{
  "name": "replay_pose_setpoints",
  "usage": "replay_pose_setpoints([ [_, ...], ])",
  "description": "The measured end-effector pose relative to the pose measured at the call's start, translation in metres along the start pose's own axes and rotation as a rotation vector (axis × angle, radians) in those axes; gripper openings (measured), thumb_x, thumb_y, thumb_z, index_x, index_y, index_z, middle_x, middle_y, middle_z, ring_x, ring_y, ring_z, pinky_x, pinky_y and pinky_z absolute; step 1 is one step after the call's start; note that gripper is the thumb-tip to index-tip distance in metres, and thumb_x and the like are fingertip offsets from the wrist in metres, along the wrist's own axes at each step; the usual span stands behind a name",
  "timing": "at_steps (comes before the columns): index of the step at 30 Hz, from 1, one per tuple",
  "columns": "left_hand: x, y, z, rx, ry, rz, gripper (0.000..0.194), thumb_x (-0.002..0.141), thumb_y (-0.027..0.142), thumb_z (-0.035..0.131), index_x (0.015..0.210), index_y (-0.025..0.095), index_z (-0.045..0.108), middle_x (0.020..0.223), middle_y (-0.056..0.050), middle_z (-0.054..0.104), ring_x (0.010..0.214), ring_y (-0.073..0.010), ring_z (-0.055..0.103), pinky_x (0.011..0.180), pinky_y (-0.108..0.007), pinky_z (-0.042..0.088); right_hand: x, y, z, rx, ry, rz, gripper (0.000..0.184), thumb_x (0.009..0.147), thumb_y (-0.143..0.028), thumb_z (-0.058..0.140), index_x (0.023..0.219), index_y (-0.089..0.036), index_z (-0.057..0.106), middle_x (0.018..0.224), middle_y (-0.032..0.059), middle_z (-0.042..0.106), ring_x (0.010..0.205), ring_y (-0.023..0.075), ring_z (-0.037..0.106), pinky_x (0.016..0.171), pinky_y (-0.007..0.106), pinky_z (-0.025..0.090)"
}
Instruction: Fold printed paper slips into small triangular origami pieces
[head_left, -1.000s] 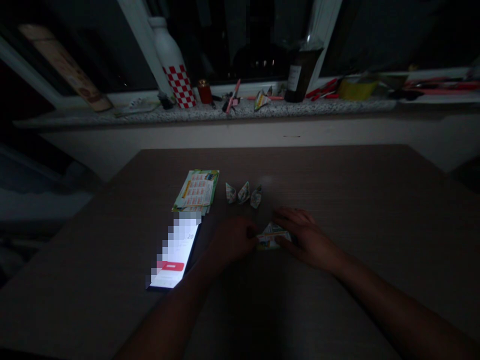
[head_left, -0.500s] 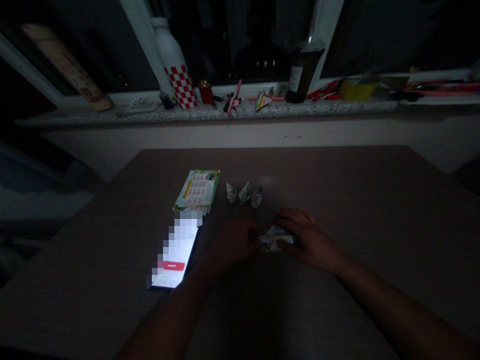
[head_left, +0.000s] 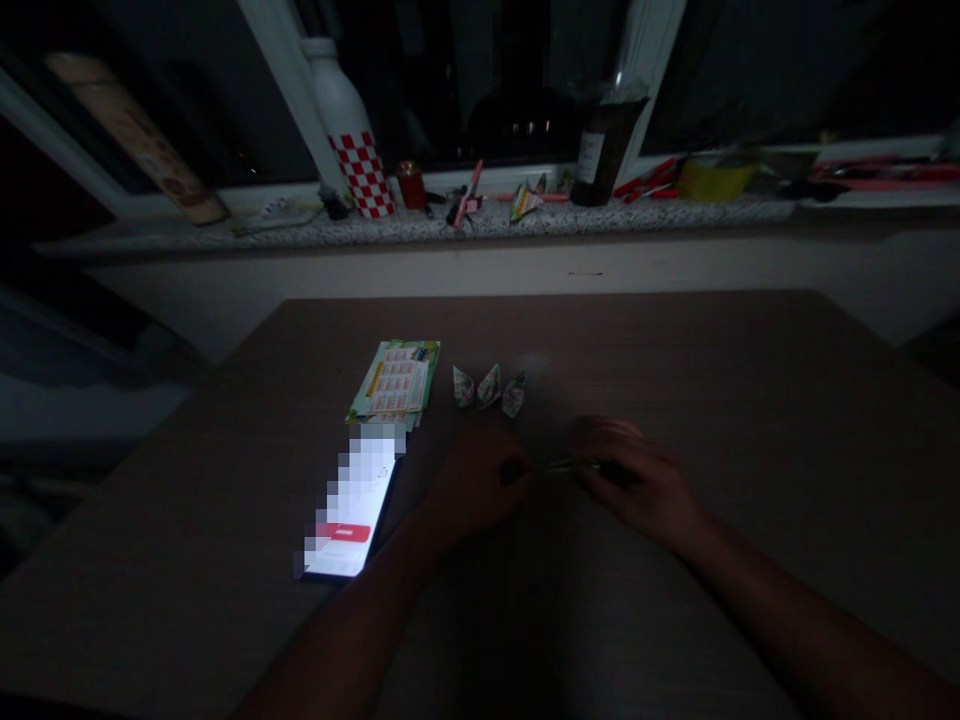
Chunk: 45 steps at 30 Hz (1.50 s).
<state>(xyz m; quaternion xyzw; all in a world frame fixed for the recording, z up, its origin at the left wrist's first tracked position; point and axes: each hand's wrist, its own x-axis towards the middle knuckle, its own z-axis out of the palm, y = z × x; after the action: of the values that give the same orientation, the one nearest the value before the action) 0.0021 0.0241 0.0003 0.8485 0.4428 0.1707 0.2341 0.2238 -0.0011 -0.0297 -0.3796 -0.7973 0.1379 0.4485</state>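
Observation:
A small folded piece of printed paper [head_left: 555, 466] is held edge-on between my two hands, so only a thin light strip of it shows. My left hand [head_left: 480, 475] pinches its left end between thumb and finger. At the other end, my right hand [head_left: 630, 475] has closed on the paper, thumb below and fingers above; motion blurs the fingertips. Just beyond my hands three small folded paper figures [head_left: 489, 387] stand in a row, made of similar printed paper.
Left of the figures lies a stack of printed calendar sheets [head_left: 394, 383]. A lit phone [head_left: 349, 520] rests beside my left forearm on the wooden table [head_left: 675, 350]. Behind, the stone windowsill [head_left: 300, 235] carries a checkered bottle [head_left: 360, 160], a dark bottle [head_left: 592, 150] and pens.
The paper has gone from lying flat with its print showing to being held edge-on. My right hand has shifted slightly right and its fingers have closed on the paper.

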Motion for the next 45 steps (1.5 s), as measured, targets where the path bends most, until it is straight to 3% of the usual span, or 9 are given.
replay_pose_setpoints([
  [4,-0.001,-0.004,-0.001,0.086,-0.02,0.186,0.006,0.079,0.016,0.058,0.082,0.017,0.063,0.086,-0.003,0.065,0.088,-0.0163,0.057,0.083,-0.028,0.039,-0.001,-0.006,-0.004,0.024,-0.057,-0.068,0.018,0.081,-0.009,0.059,0.091,-0.024,0.062,0.085,0.0024,0.07,0.086,0.0198,0.065,0.092,0.042,0.047],
  [8,-0.002,-0.005,0.001,0.247,-0.105,0.309,0.007,0.081,0.015,0.056,0.081,0.016,0.063,0.083,-0.002,0.063,0.082,-0.0169,0.055,0.078,-0.03,0.038,-0.002,-0.009,-0.007,0.023,-0.277,-0.036,0.017,0.079,-0.006,0.056,0.086,-0.021,0.061,0.08,0.0029,0.066,0.081,0.0182,0.061,0.082,0.037,0.048],
  [15,-0.003,-0.004,0.003,0.309,-0.13,0.369,0.005,0.081,0.014,0.057,0.081,0.017,0.061,0.082,-0.001,0.061,0.08,-0.0166,0.053,0.077,-0.03,0.037,0.002,-0.016,-0.009,-0.017,-0.503,0.039,0.035,0.066,-0.008,0.065,0.1,-0.019,0.064,0.096,0.0063,0.064,0.098,0.0227,0.056,0.088,0.039,0.044],
  [18,-0.003,-0.005,0.003,0.282,-0.149,0.365,0.006,0.083,0.015,0.056,0.081,0.016,0.061,0.083,-0.002,0.062,0.082,-0.0169,0.054,0.078,-0.031,0.038,0.003,-0.018,-0.006,-0.045,-0.531,0.043,0.039,0.071,-0.015,0.067,0.109,-0.02,0.063,0.1,0.0068,0.063,0.099,0.0229,0.055,0.089,0.039,0.044],
  [23,-0.002,-0.006,0.002,0.178,-0.191,0.291,0.008,0.083,0.015,0.055,0.086,0.016,0.063,0.089,-0.003,0.064,0.086,-0.0177,0.056,0.08,-0.03,0.039,0.0,-0.017,0.005,-0.145,-0.496,0.031,0.022,0.089,-0.022,0.054,0.109,-0.022,0.065,0.098,0.0083,0.062,0.096,0.0218,0.055,0.086,0.038,0.044],
  [30,0.005,-0.015,0.008,-0.022,-0.159,0.061,0.013,0.079,0.019,0.06,0.09,0.016,0.066,0.086,-0.002,0.067,0.081,-0.0161,0.06,0.075,-0.026,0.043,-0.001,-0.02,0.007,-0.168,-0.516,0.042,0.023,0.089,-0.021,0.054,0.109,-0.022,0.065,0.1,0.0077,0.062,0.097,0.0217,0.054,0.086,0.038,0.044],
  [34,0.011,-0.012,0.01,-0.048,-0.153,-0.073,0.012,0.071,0.016,0.062,0.08,0.016,0.07,0.084,-0.003,0.068,0.079,-0.016,0.062,0.07,-0.024,0.044,0.0,-0.02,0.007,-0.155,-0.515,0.039,0.023,0.089,-0.02,0.054,0.109,-0.022,0.065,0.101,0.0073,0.062,0.098,0.0213,0.053,0.087,0.038,0.044],
  [40,0.022,-0.004,0.009,-0.042,-0.281,-0.249,0.019,0.067,0.015,0.058,0.077,0.017,0.074,0.077,-0.002,0.072,0.072,-0.0159,0.064,0.065,-0.023,0.045,0.0,-0.02,0.008,-0.147,-0.509,0.047,0.023,0.089,-0.019,0.054,0.108,-0.022,0.066,0.098,0.0077,0.062,0.095,0.0213,0.054,0.084,0.036,0.045],
  [45,0.026,-0.004,0.008,-0.024,-0.283,-0.29,0.019,0.067,0.019,0.058,0.075,0.017,0.075,0.077,-0.003,0.073,0.073,-0.0169,0.064,0.063,-0.023,0.045,0.0,-0.02,0.008,-0.162,-0.514,0.035,0.021,0.088,-0.019,0.054,0.106,-0.021,0.066,0.099,0.0084,0.061,0.097,0.0224,0.053,0.086,0.038,0.045],
])
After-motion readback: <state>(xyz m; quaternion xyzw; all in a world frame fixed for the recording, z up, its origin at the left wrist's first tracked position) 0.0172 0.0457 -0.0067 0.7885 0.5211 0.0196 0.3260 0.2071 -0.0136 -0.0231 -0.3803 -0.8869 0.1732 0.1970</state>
